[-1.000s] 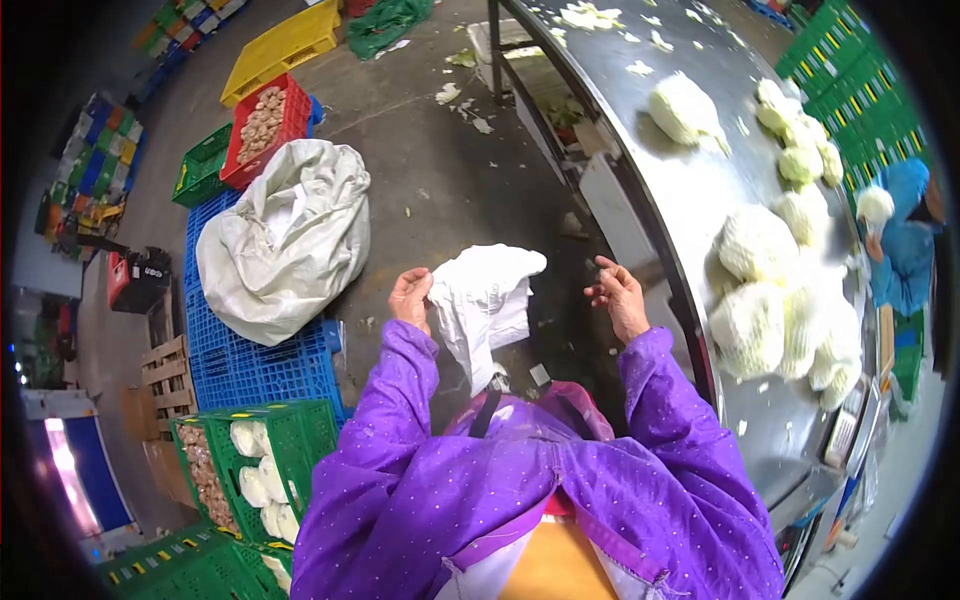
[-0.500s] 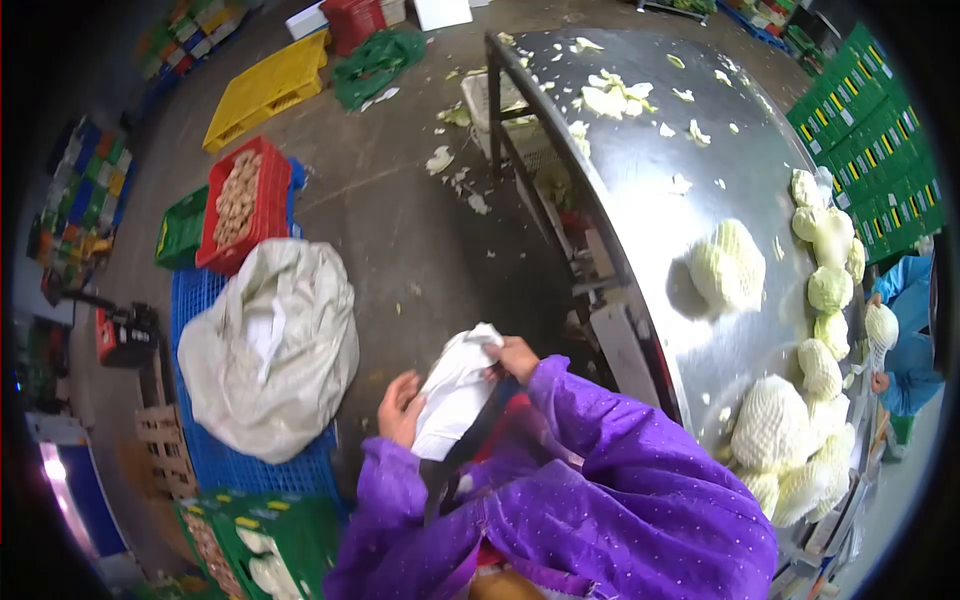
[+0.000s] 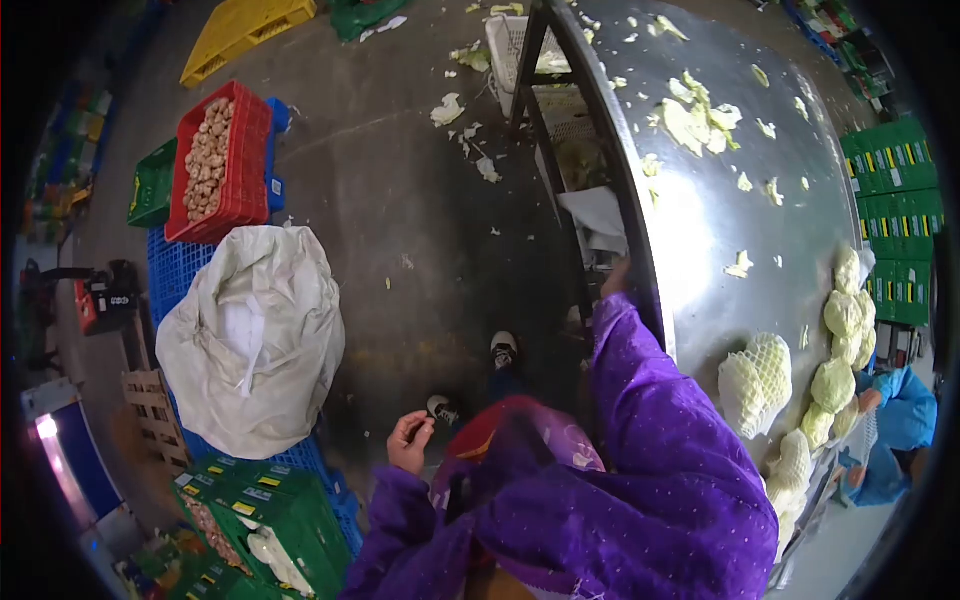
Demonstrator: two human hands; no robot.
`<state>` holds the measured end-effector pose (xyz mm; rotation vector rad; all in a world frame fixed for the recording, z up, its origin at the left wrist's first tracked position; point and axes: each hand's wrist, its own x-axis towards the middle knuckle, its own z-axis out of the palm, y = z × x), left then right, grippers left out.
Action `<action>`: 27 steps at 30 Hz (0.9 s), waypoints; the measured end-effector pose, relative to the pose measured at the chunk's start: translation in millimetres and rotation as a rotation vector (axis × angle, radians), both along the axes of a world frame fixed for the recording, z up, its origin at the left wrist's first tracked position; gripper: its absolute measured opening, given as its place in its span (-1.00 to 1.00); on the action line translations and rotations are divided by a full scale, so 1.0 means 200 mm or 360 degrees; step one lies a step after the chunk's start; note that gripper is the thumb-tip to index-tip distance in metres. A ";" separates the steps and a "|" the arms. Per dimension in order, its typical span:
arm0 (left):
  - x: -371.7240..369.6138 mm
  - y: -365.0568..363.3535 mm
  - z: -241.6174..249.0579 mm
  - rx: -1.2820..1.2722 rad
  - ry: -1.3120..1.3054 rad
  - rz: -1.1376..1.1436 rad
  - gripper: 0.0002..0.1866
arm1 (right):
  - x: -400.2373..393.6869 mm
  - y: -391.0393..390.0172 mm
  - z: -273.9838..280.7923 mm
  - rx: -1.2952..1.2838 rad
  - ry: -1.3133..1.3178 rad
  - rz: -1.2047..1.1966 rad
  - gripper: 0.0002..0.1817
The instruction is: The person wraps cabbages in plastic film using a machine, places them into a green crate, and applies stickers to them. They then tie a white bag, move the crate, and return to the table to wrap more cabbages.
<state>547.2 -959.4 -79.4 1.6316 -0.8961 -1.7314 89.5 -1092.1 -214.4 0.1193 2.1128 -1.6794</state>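
Observation:
My left hand (image 3: 408, 441) is held low in front of my body, fingers loosely curled and thumb a little apart, with nothing in it. At the near edge of the metal table (image 3: 745, 215), my right hand (image 3: 616, 279) reaches into the space beneath the tabletop. A white cloth-like piece (image 3: 598, 218) lies just beyond it there, crumpled and partly covered by the table frame. The right fingertips are hidden, so I cannot tell whether they grip it. On the tabletop, to the right, sits a cabbage in a white foam net (image 3: 756, 386).
Cabbages (image 3: 832, 385) line the table's far side, where another person's blue sleeve (image 3: 905, 410) shows. Leaf scraps (image 3: 697, 118) lie on the tabletop. To my left are a large whitish sack (image 3: 290, 345), a red crate of mushroom-like produce (image 3: 250, 165) and green crates (image 3: 290, 510).
The white cloth-like piece has gone from between both hands to under the table edge. My right hand moved up and right; my left hand dropped slightly. The view has shifted.

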 end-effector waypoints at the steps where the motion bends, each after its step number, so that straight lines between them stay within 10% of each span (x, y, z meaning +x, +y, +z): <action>1: 0.00 0.01 -0.02 0.0006 -0.0017 -0.0001 -0.74 | -0.05 0.01 -0.06 0.0154 0.0175 0.0172 -0.50; 6: 0.08 0.06 -0.09 0.0080 -0.0100 0.0066 -0.74 | -0.13 0.01 -0.34 0.0298 0.1033 0.0831 -0.55; 10: 0.15 0.13 -0.14 0.0144 -0.0108 0.0060 -0.75 | -0.05 0.01 -0.25 0.1008 0.0217 0.1648 -0.47; 13: 0.18 0.19 -0.17 0.0317 -0.0112 0.0107 -0.76 | -0.10 0.31 -1.09 0.0958 0.0317 0.1937 -0.36; 16: 0.17 0.21 -0.17 0.0445 -0.0126 0.0123 -0.77 | 0.17 0.33 -0.88 0.1126 0.0539 0.1416 -0.23; 20: 0.16 0.15 -0.18 0.0483 -0.0113 -0.0094 -0.77 | 0.49 0.31 -0.02 0.1680 0.0439 0.2184 -0.18; 27: 0.10 -0.07 -0.16 0.0300 -0.0189 -0.0395 -0.75 | 0.43 0.75 -0.57 0.1099 0.0103 0.1413 -0.51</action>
